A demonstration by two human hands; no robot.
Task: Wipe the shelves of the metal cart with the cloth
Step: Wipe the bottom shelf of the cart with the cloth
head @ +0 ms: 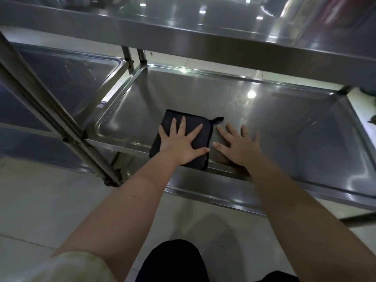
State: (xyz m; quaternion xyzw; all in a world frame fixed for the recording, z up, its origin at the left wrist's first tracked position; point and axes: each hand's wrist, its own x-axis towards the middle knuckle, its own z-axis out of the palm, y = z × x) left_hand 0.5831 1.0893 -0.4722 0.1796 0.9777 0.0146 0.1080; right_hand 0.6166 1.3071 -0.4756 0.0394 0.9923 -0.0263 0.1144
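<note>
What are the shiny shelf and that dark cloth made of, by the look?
Shelf: seemingly stainless steel, glossy; it shows mirror-like bright reflections and has pressed, rounded rims. Cloth: probably soft microfibre, matt black, with a stitched edge and hanging loop; weave too blurred to tell.

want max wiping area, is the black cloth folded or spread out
Looks folded: the cloth is a compact square with a thick right edge, pressed flat under the left hand.

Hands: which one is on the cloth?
The left hand, spread flat on the black cloth; the right hand rests beside it on the bare metal shelf.
</note>
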